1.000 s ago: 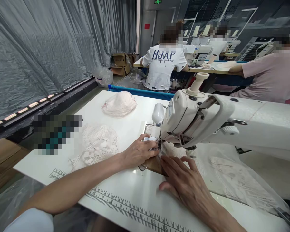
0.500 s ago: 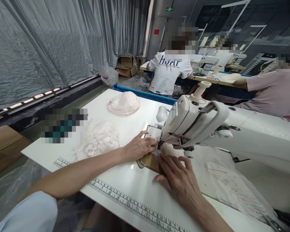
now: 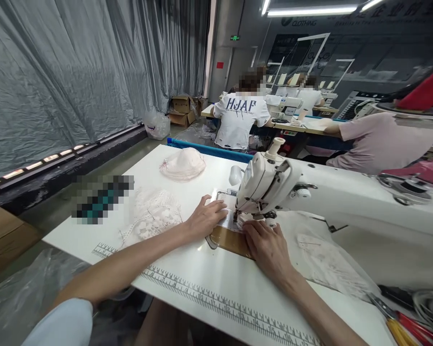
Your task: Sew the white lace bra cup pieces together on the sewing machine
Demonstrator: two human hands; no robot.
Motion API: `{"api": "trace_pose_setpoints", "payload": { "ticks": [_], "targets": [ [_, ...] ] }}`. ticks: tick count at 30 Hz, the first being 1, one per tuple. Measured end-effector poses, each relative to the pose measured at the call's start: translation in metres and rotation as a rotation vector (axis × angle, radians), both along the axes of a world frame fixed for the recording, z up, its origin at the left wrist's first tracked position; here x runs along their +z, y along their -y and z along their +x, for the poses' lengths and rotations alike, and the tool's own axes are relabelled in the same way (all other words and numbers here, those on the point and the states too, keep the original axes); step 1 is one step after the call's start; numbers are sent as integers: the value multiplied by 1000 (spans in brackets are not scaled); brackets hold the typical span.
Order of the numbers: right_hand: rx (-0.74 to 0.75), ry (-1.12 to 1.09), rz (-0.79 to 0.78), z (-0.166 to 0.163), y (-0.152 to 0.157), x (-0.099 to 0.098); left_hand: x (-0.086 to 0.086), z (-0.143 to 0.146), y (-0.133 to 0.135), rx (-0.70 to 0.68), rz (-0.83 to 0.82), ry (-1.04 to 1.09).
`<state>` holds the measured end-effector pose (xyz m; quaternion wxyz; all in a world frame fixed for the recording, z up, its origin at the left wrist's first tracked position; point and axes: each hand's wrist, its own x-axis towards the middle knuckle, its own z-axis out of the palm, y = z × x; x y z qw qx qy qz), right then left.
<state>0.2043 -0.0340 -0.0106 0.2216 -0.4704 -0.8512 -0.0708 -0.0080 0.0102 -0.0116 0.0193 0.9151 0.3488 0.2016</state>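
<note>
Head view: both hands flat on the white tabletop (image 3: 187, 269) at the needle end of the sewing machine (image 3: 270, 185). Left hand (image 3: 206, 217) lies palm down, fingers extended and slightly spread, pressing a small pale fabric piece (image 3: 234, 222) against the plate just left of the presser foot. Right hand (image 3: 266, 245) also palm down, fingers together and reaching to the near edge of the same piece; nothing is pinched or gripped by either hand.

Fabric piece sits under the needle, partly over a brown patch (image 3: 231, 240) on the tabletop.

Handling judgement: thin, limp, very light; likely to pucker or skid if pushed from one side. Best held by flat fingertip pressure on both sides of the seam line, well clear of the needle.

Nearby: lace pile (image 3: 149, 216), domed pink stack (image 3: 183, 163), printed ruler (image 3: 216, 302) along the near edge.
</note>
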Motion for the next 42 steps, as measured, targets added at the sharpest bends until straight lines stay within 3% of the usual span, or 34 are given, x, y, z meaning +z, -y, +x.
{"api": "trace_pose_setpoints", "payload": {
  "ticks": [3,5,7,9,11,15,20,25,28,34,38,42],
  "targets": [
    [90,-120,-247,7,13,27,23,-2,14,-41,-269,116],
    [148,-427,-655,15,28,45,40,-3,30,-139,-618,243],
    [120,-731,-953,25,46,58,53,-4,50,-196,-1053,442],
    [84,-895,-1099,31,65,64,59,-4,73,-147,-1396,681],
    [129,-941,-1190,32,83,65,59,-4,98,-46,-1560,874],
    [313,-864,-1306,11,112,59,50,-8,139,18,-1634,971],
    [262,-802,-1359,-19,134,44,32,-17,175,88,-1626,1004],
    [339,-644,-1368,-13,152,28,12,-29,203,247,-1702,990],
    [344,-628,-1342,-9,163,22,2,-33,215,253,-1720,962],
    [376,-733,-1488,-17,179,8,-11,-34,227,257,-1741,882],
    [390,-693,-1487,-15,182,-1,-12,-32,230,255,-1725,905],
    [426,-632,-1429,-16,186,3,-7,-29,236,248,-1706,907]
  ]
}}
